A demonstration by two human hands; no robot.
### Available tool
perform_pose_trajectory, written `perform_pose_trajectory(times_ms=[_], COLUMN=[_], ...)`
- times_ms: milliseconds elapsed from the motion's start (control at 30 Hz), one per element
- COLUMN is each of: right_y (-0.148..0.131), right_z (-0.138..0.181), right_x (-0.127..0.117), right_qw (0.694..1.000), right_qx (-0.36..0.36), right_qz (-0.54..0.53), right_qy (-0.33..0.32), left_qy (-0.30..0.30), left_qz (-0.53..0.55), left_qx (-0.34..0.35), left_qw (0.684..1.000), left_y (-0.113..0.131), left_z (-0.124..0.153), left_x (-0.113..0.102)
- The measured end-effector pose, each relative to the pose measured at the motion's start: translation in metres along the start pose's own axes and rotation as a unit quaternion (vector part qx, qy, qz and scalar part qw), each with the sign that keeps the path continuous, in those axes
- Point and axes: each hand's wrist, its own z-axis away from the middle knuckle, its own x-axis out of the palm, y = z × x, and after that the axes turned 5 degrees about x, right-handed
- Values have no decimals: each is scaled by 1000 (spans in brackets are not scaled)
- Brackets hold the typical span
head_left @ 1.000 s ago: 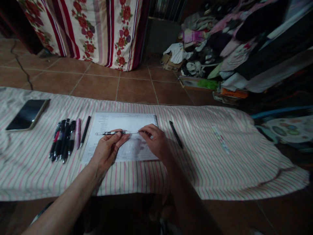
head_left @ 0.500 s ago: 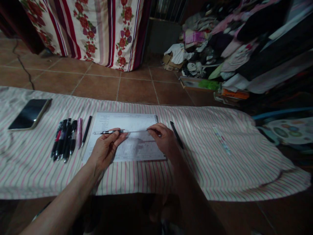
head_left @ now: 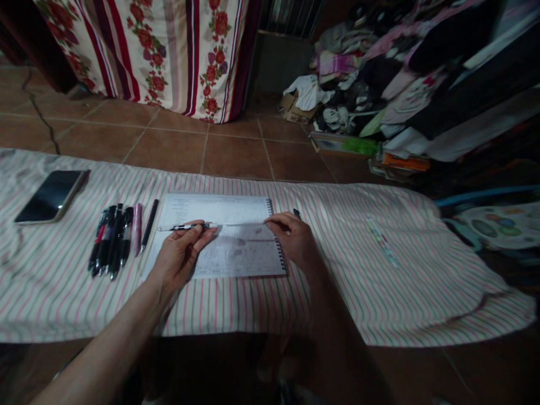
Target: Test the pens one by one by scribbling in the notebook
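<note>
My left hand (head_left: 180,250) is closed around a black-and-white pen barrel (head_left: 179,228), held level above the spiral notebook (head_left: 248,261). A thin pale pen refill (head_left: 242,225) stretches from the barrel's right end toward my right hand (head_left: 293,236). The right fingers pinch the refill's far end over the notebook's spiral side. Whether its left end is still inside the barrel, I cannot tell. Beyond my right hand shows the tip of a black pen (head_left: 297,213), mostly hidden. The open notebook page is white with printed lines.
Left of the notebook lie a black pen (head_left: 149,226), a pink pen (head_left: 137,230) and several dark pens (head_left: 112,239). A phone (head_left: 53,196) rests farther left. At right, a patterned strip (head_left: 382,242) lies on the striped cloth (head_left: 337,281).
My right hand has moved right, from over the page to the spiral edge, and more of the thin refill shows. It now covers most of the black pen. My left hand shifted slightly left.
</note>
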Motion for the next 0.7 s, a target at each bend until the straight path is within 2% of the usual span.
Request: perform_pose_trajectory(times_ms=[267,700], right_y=[0,-5], right_z=[2,7], right_x=[3,13], right_qw=[998,986], right_qx=[9,15], right_qz=[61,167], right_qy=[25,-8], left_qy=[7,7], left_qz=[-5,-1], left_qx=[1,-1], left_qw=[1000,1000], left_y=[0,-2], left_z=[1,0], left_x=[2,1])
